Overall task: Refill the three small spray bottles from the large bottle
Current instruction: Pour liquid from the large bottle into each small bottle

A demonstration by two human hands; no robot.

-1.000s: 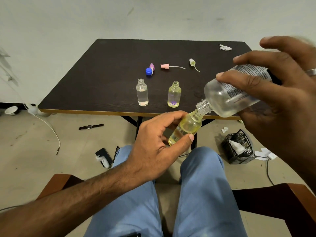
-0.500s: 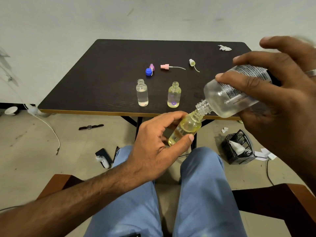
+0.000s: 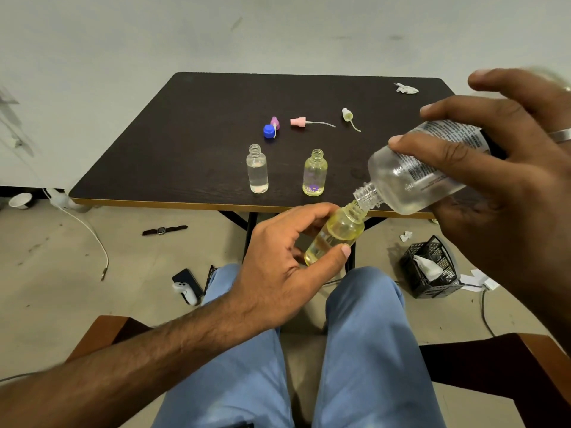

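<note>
I'm tipping the large bottle [image 3: 411, 177] in my right hand [image 3: 494, 193], neck still meeting the mouth of the yellow spray bottle [image 3: 335, 236] gripped in my left hand [image 3: 284, 273] above my lap; nothing has shifted in the last second, so the pour is carrying on; two uncapped bottles are waiting on the table [image 3: 185, 143].

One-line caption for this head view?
Right hand tips large bottle into yellow spray bottle held by left hand.

On the table [image 3: 185, 118] we saw two small bottles [image 3: 257, 169] side by side, loose spray caps [image 3: 298, 121] farther back.
</note>
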